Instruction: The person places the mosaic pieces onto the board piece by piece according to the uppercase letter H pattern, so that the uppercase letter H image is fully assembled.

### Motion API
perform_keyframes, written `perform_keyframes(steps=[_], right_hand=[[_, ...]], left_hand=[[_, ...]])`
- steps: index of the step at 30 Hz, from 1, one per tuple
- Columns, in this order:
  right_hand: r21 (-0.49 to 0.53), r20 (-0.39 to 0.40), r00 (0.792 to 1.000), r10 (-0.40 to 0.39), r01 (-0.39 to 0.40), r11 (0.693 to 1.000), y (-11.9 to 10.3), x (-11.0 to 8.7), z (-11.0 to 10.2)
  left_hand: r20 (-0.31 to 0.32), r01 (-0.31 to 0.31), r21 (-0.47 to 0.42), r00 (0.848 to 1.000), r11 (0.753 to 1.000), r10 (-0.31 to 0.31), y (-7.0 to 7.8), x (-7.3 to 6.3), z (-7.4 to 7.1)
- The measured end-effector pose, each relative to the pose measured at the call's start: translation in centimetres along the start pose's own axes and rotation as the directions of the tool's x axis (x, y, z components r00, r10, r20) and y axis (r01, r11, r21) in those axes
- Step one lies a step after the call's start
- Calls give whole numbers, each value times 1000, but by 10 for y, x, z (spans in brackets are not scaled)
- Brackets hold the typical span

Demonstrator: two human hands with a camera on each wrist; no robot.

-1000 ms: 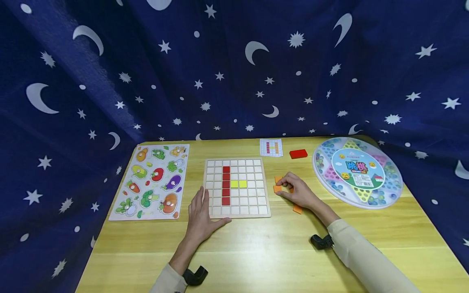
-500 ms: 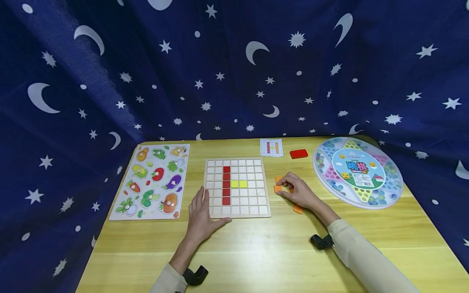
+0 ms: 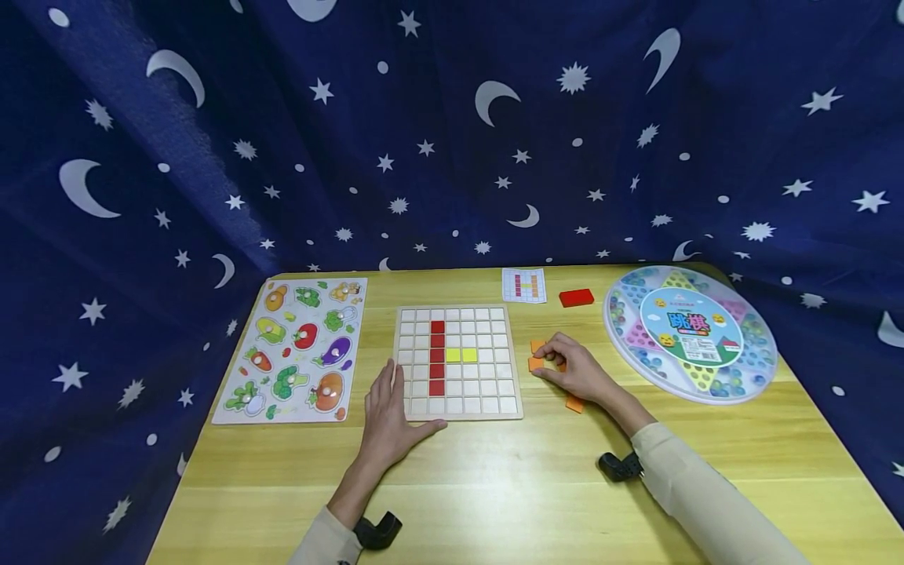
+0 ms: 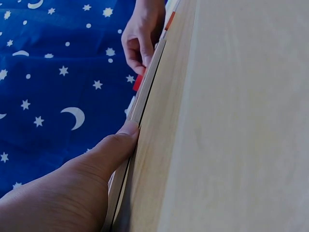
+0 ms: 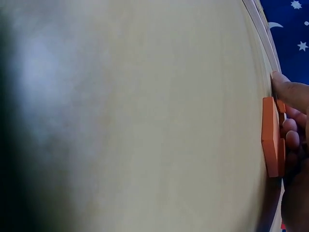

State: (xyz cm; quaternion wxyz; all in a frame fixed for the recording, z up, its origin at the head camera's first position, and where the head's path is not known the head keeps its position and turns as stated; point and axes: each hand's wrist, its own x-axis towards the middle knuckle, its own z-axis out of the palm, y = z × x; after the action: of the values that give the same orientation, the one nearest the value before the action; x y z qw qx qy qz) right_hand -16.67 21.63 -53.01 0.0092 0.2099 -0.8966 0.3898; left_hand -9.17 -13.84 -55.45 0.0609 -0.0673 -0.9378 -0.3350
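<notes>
**Steady Does It**

A left hand (image 3: pixel 384 420), fingers extended, rests against the grid board (image 3: pixel 470 388); the right hand (image 3: pixel 577 373) pinches an orange tile (image 3: pixel 535 364) just beside it. Gripping its edges and checking the pattern card (image 3: pixel 524 286) beyond should help.

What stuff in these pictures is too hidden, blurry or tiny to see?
How many orange tiles there are, head view: the right hand covers part of them.
Small print on the round game box, head view: too tiny.
Top of the grid board, left wrist view: seen edge-on.
Rest of the right hand, right wrist view: cut off by the right edge.
Far left, right wrist view: blurred.
</notes>
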Motion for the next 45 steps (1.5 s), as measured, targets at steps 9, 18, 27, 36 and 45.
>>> perform_keyframes(steps=[9,18,27,36,45], right_hand=[[5,20,1000,-8,8,1000,-10,13,1],[6,26,1000,-16,16,1000,-24,39,8],[13,53,999,5,-6,1000,-35,68,20],[42,63,998,26,-28,999,-38,90,33],[12,55,997,45,-46,999,-37,101,42]], left_hand=[[0,10,-6,1000,1000,-10,-1,0,0],[-10,1,1,1000,1000,-1,-4,0,0],[-11,-4,-14,1000,1000,4,-4,-1,2],[-4,2,-23,1000,1000,-2,-3,-1,3],[-14,-4,-21,1000,1000,3,-4,1,2]])
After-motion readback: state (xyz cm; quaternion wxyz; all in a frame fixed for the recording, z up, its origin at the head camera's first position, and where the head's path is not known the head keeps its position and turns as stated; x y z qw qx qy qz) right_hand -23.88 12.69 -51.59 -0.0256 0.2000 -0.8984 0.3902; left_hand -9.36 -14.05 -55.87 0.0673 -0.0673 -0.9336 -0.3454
